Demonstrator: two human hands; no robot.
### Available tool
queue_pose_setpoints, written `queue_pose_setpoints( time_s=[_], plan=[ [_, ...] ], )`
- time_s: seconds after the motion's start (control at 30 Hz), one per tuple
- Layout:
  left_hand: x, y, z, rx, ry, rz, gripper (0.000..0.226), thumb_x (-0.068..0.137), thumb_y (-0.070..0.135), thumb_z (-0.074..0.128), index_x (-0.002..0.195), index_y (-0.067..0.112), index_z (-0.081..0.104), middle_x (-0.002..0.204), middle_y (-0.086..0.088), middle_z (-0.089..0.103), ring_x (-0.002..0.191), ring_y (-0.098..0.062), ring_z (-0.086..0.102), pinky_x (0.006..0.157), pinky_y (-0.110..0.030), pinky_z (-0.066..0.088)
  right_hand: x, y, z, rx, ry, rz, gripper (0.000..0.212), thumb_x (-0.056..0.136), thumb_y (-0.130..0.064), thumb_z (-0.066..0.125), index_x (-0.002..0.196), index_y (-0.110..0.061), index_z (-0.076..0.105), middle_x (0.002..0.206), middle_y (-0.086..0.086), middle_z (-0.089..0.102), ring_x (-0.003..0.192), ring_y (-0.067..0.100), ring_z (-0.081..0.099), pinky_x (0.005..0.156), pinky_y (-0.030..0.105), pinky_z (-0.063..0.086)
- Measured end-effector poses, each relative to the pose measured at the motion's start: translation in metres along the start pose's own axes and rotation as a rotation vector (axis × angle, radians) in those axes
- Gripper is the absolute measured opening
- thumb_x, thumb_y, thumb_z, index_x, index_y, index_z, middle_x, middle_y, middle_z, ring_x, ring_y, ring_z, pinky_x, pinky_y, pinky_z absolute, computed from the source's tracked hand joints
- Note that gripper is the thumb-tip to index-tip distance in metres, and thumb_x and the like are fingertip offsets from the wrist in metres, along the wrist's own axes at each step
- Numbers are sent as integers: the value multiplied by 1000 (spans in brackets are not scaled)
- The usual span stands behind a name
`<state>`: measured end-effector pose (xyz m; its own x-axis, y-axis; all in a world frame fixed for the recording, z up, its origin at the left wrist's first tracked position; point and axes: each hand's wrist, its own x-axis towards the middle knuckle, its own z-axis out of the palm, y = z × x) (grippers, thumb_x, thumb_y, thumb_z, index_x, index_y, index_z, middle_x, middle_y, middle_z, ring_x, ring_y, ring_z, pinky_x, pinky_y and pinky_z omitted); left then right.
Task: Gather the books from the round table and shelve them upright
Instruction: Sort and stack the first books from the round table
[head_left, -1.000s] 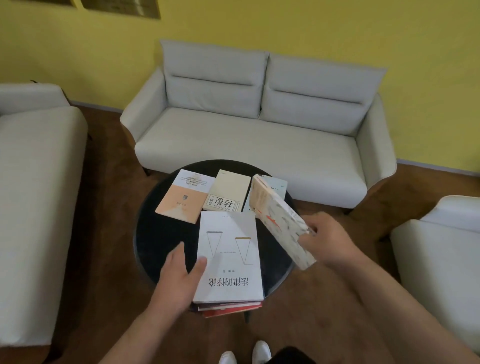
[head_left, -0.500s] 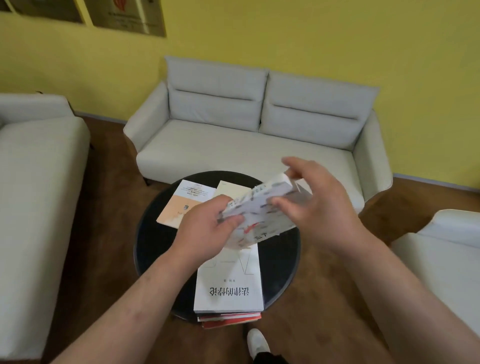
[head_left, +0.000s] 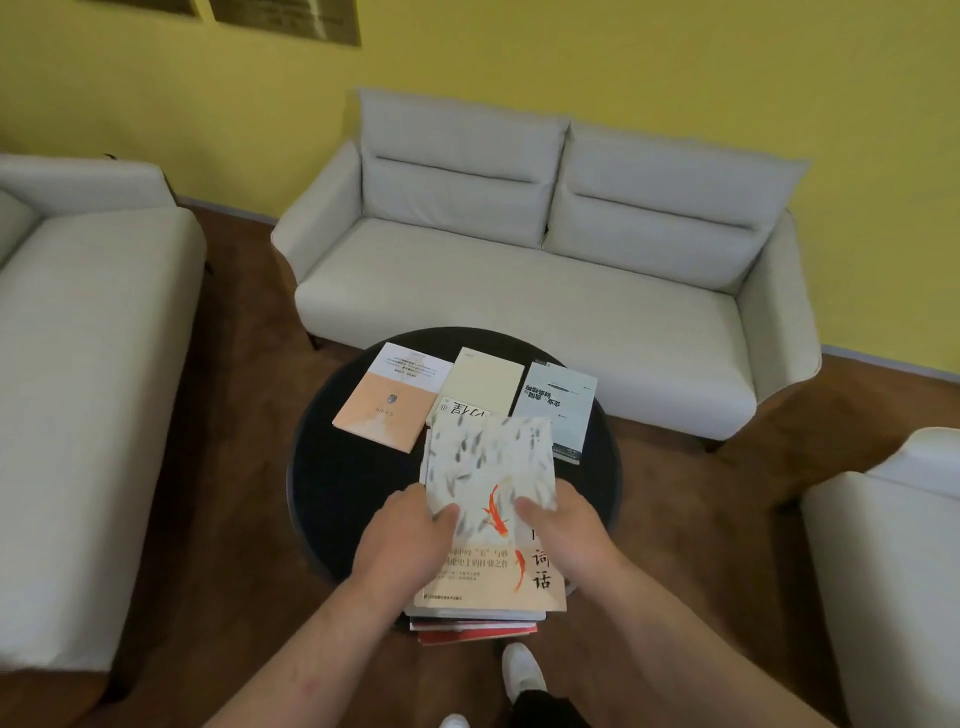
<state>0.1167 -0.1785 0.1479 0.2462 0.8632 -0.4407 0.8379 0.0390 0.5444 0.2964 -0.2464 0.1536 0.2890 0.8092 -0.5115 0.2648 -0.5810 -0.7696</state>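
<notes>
A fish-patterned book (head_left: 488, 467) lies flat on top of a stack of books (head_left: 478, 623) at the near edge of the round black table (head_left: 322, 478). My left hand (head_left: 410, 540) grips its left side and my right hand (head_left: 566, 535) its right side, thumbs on the cover. Three more books lie flat at the table's far side: an orange-and-white book (head_left: 387, 402), a cream book (head_left: 480, 387) and a pale blue book (head_left: 561, 408). The fish book's far edge covers part of the cream book.
A white two-seat sofa (head_left: 519, 260) stands behind the table against the yellow wall. Another white sofa (head_left: 78, 364) is on the left and a white armchair (head_left: 893, 545) on the right. Brown floor surrounds the table. My white shoe (head_left: 522, 670) shows below the stack.
The fish book, first held tilted in my right hand alone, was taken with both hands and lowered flat onto the near stack, covering the white book.
</notes>
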Motion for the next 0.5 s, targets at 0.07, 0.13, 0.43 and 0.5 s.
queue_pose_setpoints(
  time_s=[0.07, 0.13, 0.43, 0.5],
  plan=[
    [5, -10, 3, 73, -9, -9, 35, 94, 51, 52, 118, 25, 52, 115, 0, 55, 87, -12, 61, 70, -31, 56, 3, 8, 6, -76, -2, 19, 6, 101, -32, 57, 98, -38, 56, 96, -12, 73, 81, 7, 74, 67, 21, 58],
    [8, -16, 5, 56, -19, -27, 58, 90, 49, 62, 138, 24, 43, 133, -2, 47, 109, -17, 60, 81, -30, 56, 11, 18, 10, -159, 21, 45, 15, 93, -47, 61, 101, -36, 55, 103, -8, 71, 83, 11, 74, 70, 27, 61],
    [15, -19, 12, -1000, -353, -229, 27, 106, 35, 42, 133, 37, 46, 114, -7, 76, 101, -31, 75, 91, -56, 57, 26, 18, 14, 155, -137, 188, 47, 100, -27, 57, 140, -36, 33, 115, -7, 72, 87, 14, 78, 67, 31, 61],
    [14, -19, 14, -1054, -371, -236, 25, 106, 33, 41, 129, 42, 45, 114, -9, 76, 99, -33, 75, 89, -56, 57, 27, 22, 17, 257, -130, 218, 51, 100, -21, 56, 142, -35, 32, 116, -3, 72, 89, 19, 78, 71, 38, 63]
  ],
)
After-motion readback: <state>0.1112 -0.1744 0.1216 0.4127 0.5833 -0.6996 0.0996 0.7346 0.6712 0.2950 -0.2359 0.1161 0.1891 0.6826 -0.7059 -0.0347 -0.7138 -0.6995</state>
